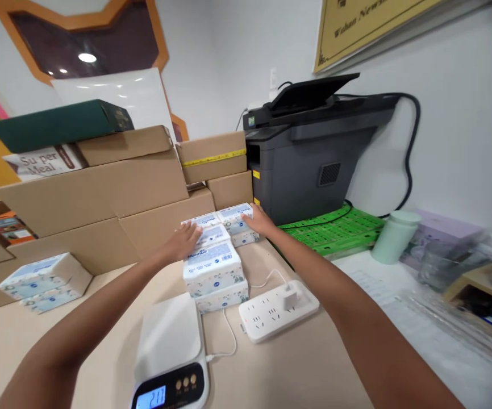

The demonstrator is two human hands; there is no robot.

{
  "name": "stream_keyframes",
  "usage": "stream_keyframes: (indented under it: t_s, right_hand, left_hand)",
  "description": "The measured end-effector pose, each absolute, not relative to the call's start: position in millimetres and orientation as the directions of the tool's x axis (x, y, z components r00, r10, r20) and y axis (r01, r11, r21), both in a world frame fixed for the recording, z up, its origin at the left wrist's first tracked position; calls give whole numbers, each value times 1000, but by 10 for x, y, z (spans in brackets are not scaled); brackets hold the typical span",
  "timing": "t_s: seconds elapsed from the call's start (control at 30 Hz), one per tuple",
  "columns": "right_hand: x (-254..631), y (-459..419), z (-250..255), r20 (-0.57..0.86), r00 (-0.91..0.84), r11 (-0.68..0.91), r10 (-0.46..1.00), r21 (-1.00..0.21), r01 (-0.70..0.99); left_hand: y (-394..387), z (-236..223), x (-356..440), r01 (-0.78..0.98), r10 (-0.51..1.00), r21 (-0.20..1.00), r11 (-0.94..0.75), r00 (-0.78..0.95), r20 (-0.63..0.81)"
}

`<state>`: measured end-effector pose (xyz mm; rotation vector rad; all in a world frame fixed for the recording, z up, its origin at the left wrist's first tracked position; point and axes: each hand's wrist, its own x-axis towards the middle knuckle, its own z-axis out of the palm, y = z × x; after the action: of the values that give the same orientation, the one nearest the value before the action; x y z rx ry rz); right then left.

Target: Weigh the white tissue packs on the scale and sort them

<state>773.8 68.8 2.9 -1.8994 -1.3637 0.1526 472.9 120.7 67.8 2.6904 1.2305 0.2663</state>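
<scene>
Several white and blue tissue packs stand in stacked rows in the middle of the table, the nearest one [212,267] topmost in front. My left hand [185,240] rests against the left side of the packs behind it, its fingers stretched over their edge. At the back right of the group, my right hand [259,220] grips the end of a tissue pack [234,212], thumb on its front; its other fingers are mostly hidden. In front of the packs lies a white digital scale [169,335] with a lit display and a bare plate.
A white power strip [278,312] with a plugged-in charger lies right of the packs. Cardboard boxes [152,187] line the back. A dark printer [301,165] stands behind a green crate [331,230]. More tissue packs [44,278] sit at left; a mint-green jar [395,236] is at right.
</scene>
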Motion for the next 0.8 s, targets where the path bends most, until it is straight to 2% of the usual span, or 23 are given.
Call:
stream_keyframes:
  t_s: [0.13, 0.27, 0.4, 0.5, 0.63, 0.7, 0.8]
  right_hand:
    - [7500, 514, 277, 323, 409, -135, 854, -620, 772]
    - [7120, 353, 552, 338, 264, -36, 903, -552, 833]
    - [6677, 317, 729, 270, 71, 67, 960, -470, 880]
    - [6403, 353, 756, 199, -3, 91, 980, -433, 897]
    - [6179, 423, 698, 134, 20, 37, 991, -408, 912]
    - [6110, 476, 664, 108, 50, -3, 993, -397, 918]
    - [6019, 606, 643, 79, 90, -54, 993, -372, 927]
  left_hand:
    - [1045, 692, 4946, 710, 738, 206, -673, 664, 124]
    - [861, 851, 5046, 700, 734, 221, -679, 656, 175]
    - [801, 979, 4600, 678, 707, 244, -694, 576, 411]
    - [867, 790, 3942, 699, 735, 321, -639, 433, 523]
    - [879, 195, 2994, 743, 870, 485, -462, 274, 409]
    - [850, -102, 2623, 739, 878, 489, -464, 307, 368]
    - [840, -460, 2260, 726, 842, 432, -536, 424, 332]
